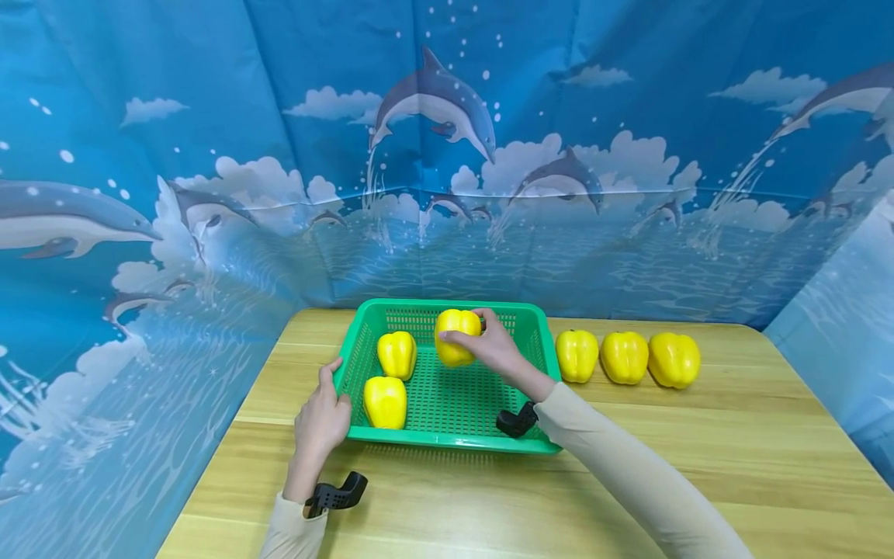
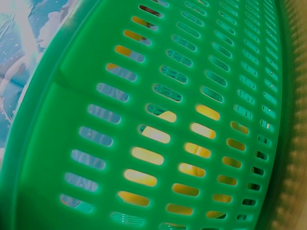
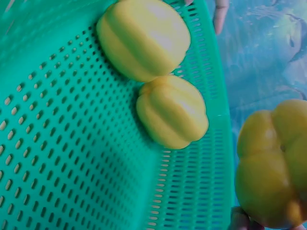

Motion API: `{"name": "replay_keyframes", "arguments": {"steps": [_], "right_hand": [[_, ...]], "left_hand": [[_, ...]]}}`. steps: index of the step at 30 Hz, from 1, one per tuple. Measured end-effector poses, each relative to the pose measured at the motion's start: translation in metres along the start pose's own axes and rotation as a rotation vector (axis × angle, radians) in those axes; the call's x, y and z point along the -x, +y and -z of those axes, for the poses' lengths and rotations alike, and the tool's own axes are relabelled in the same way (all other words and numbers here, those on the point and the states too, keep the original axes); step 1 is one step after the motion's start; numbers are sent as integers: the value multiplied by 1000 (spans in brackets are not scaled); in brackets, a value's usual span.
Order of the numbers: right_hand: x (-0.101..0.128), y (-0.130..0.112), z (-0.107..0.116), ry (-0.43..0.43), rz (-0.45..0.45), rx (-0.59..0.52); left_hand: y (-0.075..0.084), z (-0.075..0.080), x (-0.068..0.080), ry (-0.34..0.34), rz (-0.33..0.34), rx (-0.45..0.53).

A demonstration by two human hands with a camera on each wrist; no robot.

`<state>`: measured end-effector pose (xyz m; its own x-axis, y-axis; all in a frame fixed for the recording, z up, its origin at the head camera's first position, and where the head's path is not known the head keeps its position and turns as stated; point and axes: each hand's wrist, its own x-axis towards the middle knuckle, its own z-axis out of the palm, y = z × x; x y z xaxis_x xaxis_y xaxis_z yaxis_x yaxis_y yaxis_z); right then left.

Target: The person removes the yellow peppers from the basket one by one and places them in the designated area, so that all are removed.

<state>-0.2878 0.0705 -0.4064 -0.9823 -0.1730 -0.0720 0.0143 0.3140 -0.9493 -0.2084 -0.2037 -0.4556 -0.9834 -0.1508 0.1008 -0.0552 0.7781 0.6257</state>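
My right hand holds a yellow bell pepper above the inside of a green plastic basket. In the right wrist view this held bell pepper fills the right side, with only a bit of the fingers showing below it. Two more yellow peppers, a rear one and a front one, lie along the basket's left wall. At that wall's rim, my left hand grips the basket, its fingers on either side of the edge. The left wrist view shows the slotted basket wall but no hand.
To the basket's right, three yellow bell peppers stand in a row: a left one, a middle one and a right one. The wooden table meets a blue dolphin-print curtain behind. Each wrist wears a black camera.
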Motion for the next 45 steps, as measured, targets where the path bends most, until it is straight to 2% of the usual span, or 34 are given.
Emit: {"name": "replay_keyframes", "arguments": {"steps": [14, 21, 25, 35, 45], "right_hand": [[19, -10, 21, 35, 54, -90], [32, -10, 31, 89, 100, -180], [41, -10, 40, 138, 101, -209], [66, -6, 67, 327, 133, -262], [89, 10, 91, 415, 117, -315]], "left_hand": [[-2, 1, 2, -2, 2, 5], [-2, 1, 2, -1, -6, 3], [-2, 2, 1, 2, -8, -4], [-1, 3, 0, 4, -11, 2], [1, 3, 0, -3, -7, 6]]}}
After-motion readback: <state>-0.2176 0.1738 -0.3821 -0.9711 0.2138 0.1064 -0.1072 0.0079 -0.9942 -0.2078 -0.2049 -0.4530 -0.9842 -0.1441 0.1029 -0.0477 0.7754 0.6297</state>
